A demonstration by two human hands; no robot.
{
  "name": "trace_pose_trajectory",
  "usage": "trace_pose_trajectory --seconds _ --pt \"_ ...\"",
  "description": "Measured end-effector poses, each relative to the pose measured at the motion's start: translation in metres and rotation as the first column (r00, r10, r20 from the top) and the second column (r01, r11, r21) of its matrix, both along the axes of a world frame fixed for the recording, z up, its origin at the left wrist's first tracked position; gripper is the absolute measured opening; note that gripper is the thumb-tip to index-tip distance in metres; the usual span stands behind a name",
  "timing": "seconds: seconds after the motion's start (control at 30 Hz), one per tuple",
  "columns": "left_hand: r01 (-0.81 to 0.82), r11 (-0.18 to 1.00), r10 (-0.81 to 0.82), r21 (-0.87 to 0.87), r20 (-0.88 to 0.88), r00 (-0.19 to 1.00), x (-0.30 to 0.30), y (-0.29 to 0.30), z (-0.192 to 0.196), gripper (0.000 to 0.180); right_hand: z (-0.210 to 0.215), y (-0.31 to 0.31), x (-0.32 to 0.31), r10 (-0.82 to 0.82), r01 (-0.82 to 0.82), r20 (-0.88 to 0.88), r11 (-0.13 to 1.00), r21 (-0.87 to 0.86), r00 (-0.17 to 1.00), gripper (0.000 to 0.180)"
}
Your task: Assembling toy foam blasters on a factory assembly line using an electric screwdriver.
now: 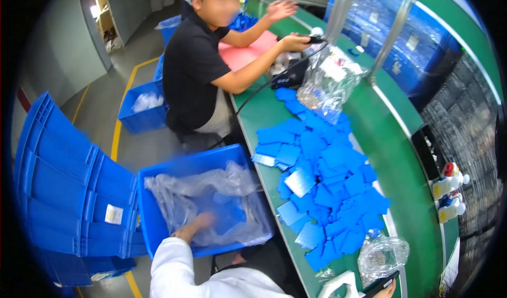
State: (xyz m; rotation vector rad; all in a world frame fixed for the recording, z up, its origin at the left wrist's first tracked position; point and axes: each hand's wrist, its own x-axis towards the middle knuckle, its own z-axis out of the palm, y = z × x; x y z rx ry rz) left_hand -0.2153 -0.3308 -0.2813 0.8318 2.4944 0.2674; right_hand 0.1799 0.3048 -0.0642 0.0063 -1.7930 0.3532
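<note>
My left hand (202, 221), in a white sleeve, reaches down into a blue plastic bin (149, 225) lined with clear plastic film (174, 190). Its fingers are smeared by motion, so their grip cannot be read. Flat blue pieces (228, 209) show blurred on the bin's bottom. My right hand (389, 290) is at the lower right edge, partly cut off, gripping a black handheld object (381, 284) over the green bench. Beside it are a white angular frame (339, 286) and a clear bag of small metal parts (376, 256). A big heap of flat blue plastic pieces (332, 176) covers the bench.
Across the bench corner sits a co-worker (195, 71), holding a black object with a cable. Another clear bag of small parts (322, 95) lies near them. Stacked blue bins (63, 176) stand at left. White bottles (450, 208) line the bench's right side.
</note>
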Motion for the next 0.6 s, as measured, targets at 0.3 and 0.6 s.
trace_pose_trajectory --seconds 0.3,0.6 --pt "-0.223 0.968 0.193 -0.111 -0.233 0.953 -0.012 -0.026 0.062 0.014 0.040 -0.081 -0.032 -0.505 0.709 0.507 0.395 -0.583 0.698 0.029" --pt "-0.511 0.777 0.606 0.368 -0.214 0.766 -0.018 -0.029 0.141 0.026 0.047 -0.067 -0.029 -0.490 0.777 0.603 0.389 -0.495 0.629 0.031"
